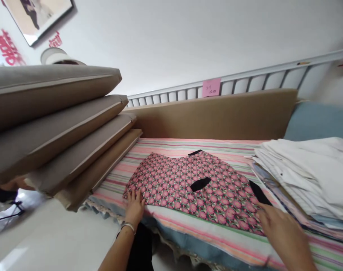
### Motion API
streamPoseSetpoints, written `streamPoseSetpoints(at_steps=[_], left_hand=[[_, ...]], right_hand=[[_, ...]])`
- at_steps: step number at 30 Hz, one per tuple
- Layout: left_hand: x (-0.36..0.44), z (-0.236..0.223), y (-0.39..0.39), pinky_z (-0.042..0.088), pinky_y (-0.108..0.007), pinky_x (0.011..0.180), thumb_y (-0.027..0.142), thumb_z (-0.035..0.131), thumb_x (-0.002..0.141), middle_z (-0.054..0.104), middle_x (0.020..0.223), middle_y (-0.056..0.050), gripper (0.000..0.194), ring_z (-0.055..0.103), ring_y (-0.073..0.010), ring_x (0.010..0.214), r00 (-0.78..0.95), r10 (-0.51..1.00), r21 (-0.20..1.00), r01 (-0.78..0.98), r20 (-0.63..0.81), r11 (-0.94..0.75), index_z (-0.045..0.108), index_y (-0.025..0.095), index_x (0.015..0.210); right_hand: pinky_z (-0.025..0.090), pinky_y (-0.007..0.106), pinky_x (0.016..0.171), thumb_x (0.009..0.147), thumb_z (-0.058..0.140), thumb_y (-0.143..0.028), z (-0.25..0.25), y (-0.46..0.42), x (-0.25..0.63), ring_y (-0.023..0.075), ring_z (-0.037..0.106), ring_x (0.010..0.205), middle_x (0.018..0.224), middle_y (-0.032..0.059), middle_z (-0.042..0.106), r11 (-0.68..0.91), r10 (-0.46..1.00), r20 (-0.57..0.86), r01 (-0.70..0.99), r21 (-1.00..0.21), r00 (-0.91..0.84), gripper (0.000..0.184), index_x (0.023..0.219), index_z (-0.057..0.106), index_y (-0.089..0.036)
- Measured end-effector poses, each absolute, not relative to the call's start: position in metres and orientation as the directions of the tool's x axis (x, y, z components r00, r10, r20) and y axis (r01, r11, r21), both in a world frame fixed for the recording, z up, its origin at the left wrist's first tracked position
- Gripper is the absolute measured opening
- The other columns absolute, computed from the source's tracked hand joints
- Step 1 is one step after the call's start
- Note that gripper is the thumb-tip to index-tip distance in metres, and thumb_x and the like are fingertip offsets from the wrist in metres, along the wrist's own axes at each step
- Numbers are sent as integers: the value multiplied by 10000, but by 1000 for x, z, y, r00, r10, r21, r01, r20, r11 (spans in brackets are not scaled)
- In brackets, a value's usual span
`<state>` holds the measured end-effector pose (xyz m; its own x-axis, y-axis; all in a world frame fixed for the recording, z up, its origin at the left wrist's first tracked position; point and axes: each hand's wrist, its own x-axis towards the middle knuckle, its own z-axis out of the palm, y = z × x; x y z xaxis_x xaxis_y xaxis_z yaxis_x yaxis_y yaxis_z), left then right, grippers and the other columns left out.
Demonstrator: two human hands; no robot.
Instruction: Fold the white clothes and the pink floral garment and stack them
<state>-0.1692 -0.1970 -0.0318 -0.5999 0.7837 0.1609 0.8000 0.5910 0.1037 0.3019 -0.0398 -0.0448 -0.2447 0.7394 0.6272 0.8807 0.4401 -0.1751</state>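
Note:
A pink flower-print garment (188, 184) with black trim lies spread flat on a striped sheet (216, 233) over a bed. My left hand (134, 207), with a bracelet at the wrist, rests flat and open on the garment's near left corner. My right hand (281, 233) lies at the garment's near right edge, next to a black trim piece; its fingers stretch forward and hold nothing.
A slanted stack of grey-brown cushions (55, 128) leans at the left. A pile of folded white cloth (307, 173) sits on the bed at the right. A brown headboard (216, 113) and a white rail with a pink note (211, 87) run behind. White floor lies at lower left.

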Motion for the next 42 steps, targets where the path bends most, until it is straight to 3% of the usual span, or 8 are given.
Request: streamPoseSetpoints(at_steps=[3, 6, 11, 17, 25, 34, 42], left_hand=[[-140, -31, -195, 202, -559, 1101, 381, 290, 904, 327, 1471, -72, 478, 189, -271, 1386, -374, 868, 64, 925, 326, 374, 390, 241, 1350], [-110, -41, -185, 221, -506, 1119, 411, 278, 908, 362, 1455, -25, 481, 249, -231, 1369, -189, 920, 78, 982, 344, 172, 373, 270, 1358], [-115, -54, -162, 234, -534, 1097, 472, 263, 896, 360, 1450, -72, 529, 259, -266, 1363, -381, 882, 123, 925, 279, 360, 411, 227, 1342], [-189, -46, -154, 205, -554, 1090, 496, 313, 874, 301, 1477, -85, 564, 239, -285, 1368, -528, 823, 71, 848, 209, 526, 352, 238, 1375], [-212, -58, -157, 210, -533, 1091, 511, 272, 875, 295, 1483, -60, 568, 237, -257, 1371, -500, 827, 62, 863, 259, 502, 343, 256, 1378], [-209, -50, -157, 221, -549, 1077, 505, 276, 873, 286, 1488, -65, 573, 219, -266, 1375, -499, 839, 38, 863, 218, 503, 333, 247, 1382], [-216, -56, -154, 231, -548, 1064, 480, 221, 889, 255, 1501, -84, 578, 198, -270, 1379, -476, 857, -13, 873, 197, 488, 275, 224, 1404]], right_hand=[[387, 410, 962, 868, 345, -414, -52, -60, 255, 251, 561, 1074, 1136, 127, 637, 610, 677, 588, 785, -111, -443, 426, 1061, 633, -165], [365, 453, 987, 864, 314, -480, -74, -71, 226, 264, 489, 1187, 1266, 97, 567, 584, 736, 479, 807, -92, -478, 498, 1164, 600, -205], [272, 530, 1027, 831, 299, -414, -88, -68, 238, 295, 389, 1277, 1350, 49, 497, 445, 834, 367, 895, -5, -413, 486, 1183, 602, -268], [241, 536, 1032, 800, 297, -275, -87, -64, 255, 308, 318, 1317, 1339, 31, 511, 419, 821, 376, 901, 114, -429, 473, 1109, 655, -252], [289, 494, 1017, 820, 310, -264, -81, -68, 248, 290, 310, 1323, 1344, 56, 505, 413, 812, 394, 901, 133, -431, 451, 1123, 643, -233], [268, 490, 1041, 860, 309, -309, -76, -69, 244, 275, 326, 1319, 1379, 70, 464, 362, 859, 337, 923, 134, -385, 458, 1221, 576, -219], [236, 457, 1066, 905, 321, -403, -61, -74, 234, 252, 295, 1339, 1425, 70, 396, 259, 916, 301, 964, 62, -266, 481, 1331, 462, -230]])
